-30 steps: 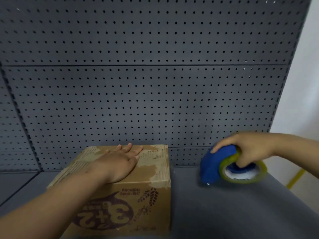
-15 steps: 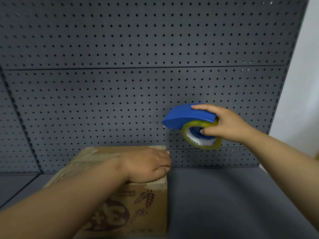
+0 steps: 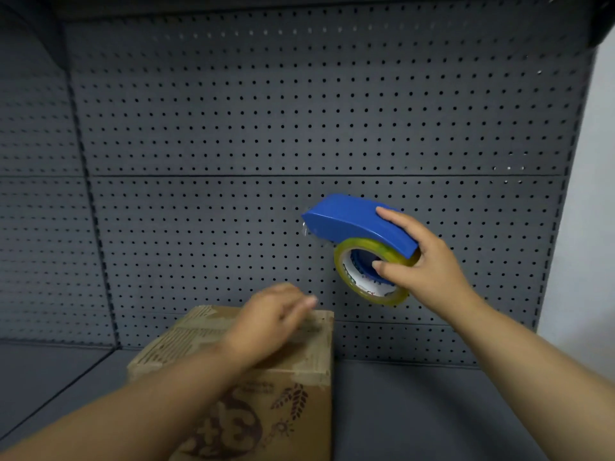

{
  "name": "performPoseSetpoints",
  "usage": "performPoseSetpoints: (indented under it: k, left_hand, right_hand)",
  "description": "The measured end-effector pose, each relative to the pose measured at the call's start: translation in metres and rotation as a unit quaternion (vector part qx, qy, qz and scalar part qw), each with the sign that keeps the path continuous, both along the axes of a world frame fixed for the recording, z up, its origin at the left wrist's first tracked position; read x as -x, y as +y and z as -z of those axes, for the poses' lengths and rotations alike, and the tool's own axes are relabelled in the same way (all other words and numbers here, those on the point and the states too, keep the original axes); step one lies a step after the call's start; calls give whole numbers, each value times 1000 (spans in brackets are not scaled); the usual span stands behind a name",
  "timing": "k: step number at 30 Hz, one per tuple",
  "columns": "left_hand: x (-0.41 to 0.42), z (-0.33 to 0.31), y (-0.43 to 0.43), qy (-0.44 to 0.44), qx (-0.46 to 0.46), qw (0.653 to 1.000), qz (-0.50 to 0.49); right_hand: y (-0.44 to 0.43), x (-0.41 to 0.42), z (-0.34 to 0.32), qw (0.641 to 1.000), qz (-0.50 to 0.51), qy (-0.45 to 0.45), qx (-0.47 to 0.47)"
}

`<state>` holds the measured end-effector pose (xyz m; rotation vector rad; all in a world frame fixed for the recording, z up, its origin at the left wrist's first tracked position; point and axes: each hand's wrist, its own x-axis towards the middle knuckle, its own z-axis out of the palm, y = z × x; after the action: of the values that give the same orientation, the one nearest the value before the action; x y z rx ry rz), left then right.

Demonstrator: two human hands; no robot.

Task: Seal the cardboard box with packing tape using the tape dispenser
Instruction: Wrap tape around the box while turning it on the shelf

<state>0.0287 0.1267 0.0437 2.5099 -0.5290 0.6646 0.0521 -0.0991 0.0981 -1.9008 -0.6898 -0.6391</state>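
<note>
While the right hand [image 3: 429, 261] is gripping the lifted tape dispenser [image 3: 359, 224] in midair, the left hand [image 3: 269, 324], loosely curled and blurred, is rising off the box [image 3: 299, 377]; taping looks imminent.

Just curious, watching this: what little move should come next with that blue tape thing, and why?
Probably bring the tape dispenser down to the far edge of the cardboard box. The right hand holds it in the air, clear of the box, while the blurred left hand is over the box top.
</note>
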Motion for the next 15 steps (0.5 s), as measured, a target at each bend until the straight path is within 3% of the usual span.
performPoseSetpoints:
  k: [1, 3, 5, 8, 15]
  left_hand:
    - [1, -9, 4, 9, 162, 986, -49]
    - [1, -31, 13, 83, 443, 891, -56]
    - [0, -55, 24, 135, 552, 823, 2]
    - [7, -85, 34, 160, 583, 791, 89]
    - [14, -124, 79, 250, 528, 798, 149]
  right_hand:
    - [3, 4, -1, 1000, -4, -9, -8]
    - [11, 13, -4, 999, -15, -34, -15]
    - [23, 22, -8, 998, -20, -53, -9]
    - [43, 32, -13, 997, -8, -82, 10]
    - [91, 48, -17, 988, 54, -143, 17]
